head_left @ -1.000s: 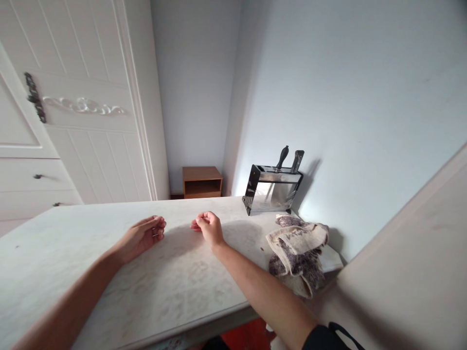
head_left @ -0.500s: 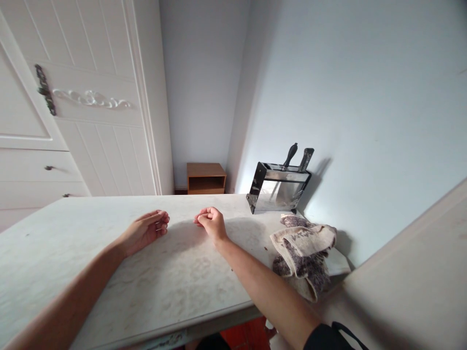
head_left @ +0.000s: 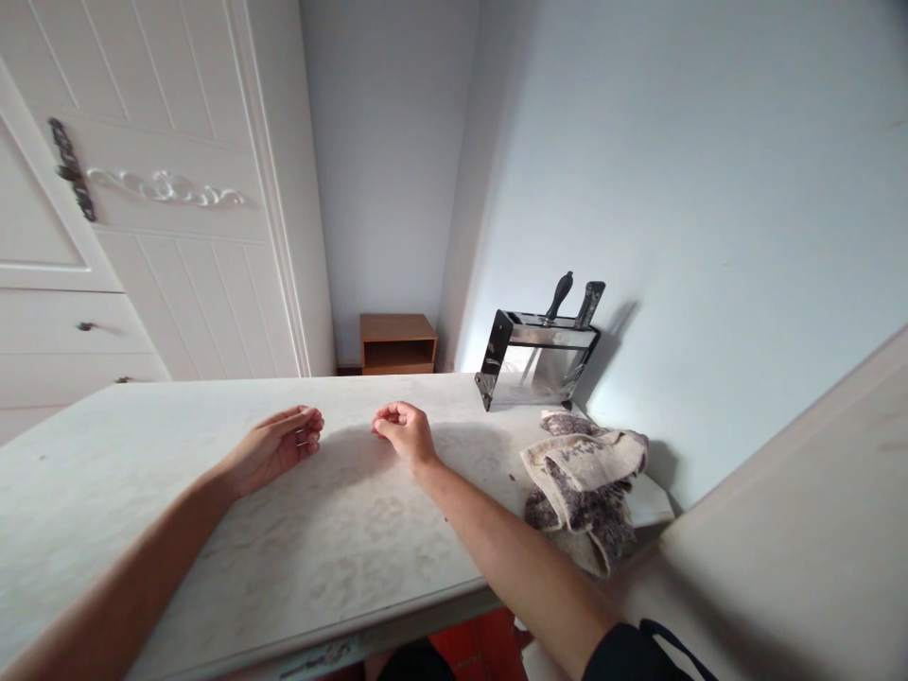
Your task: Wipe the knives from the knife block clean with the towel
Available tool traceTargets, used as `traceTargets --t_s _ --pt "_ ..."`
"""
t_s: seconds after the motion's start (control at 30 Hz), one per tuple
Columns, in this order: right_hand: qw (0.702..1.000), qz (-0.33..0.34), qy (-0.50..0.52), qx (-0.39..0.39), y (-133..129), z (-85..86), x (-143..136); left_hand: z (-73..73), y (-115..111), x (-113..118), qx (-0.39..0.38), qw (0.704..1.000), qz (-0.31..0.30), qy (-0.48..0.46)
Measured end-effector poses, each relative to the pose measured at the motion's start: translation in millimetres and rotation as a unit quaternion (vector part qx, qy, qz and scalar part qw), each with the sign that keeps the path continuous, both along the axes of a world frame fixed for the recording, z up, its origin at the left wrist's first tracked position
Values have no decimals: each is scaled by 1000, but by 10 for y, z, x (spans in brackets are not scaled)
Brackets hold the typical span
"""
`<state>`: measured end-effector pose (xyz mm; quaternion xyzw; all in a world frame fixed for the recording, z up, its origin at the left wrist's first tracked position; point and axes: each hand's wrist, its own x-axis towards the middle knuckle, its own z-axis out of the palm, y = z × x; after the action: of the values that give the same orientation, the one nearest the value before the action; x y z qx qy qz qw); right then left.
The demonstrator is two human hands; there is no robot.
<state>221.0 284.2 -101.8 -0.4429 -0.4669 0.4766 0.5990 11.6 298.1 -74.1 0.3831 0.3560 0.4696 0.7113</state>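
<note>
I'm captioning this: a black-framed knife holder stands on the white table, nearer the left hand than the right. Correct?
Not the left hand: the head view shows the black-framed knife holder, standing on the white table, nearer the right hand.

the pale surface (head_left: pixel 333 558) is flat, with greyish smudges. on its far right side, near the wall, a black-framed knife holder (head_left: pixel 545 335) stands upright, two dark handles jutting from its top, a blade showing through the clear front. just nearer, a cream and dark purplish-brown towel (head_left: pixel 585 463) lies crumpled.
</note>
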Motion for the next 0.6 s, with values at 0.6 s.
traceTargets --t_s 0.6 --pt "997 -9 -79 21 -42 -14 -5 -8 1 -1 9 1000 -1 0"
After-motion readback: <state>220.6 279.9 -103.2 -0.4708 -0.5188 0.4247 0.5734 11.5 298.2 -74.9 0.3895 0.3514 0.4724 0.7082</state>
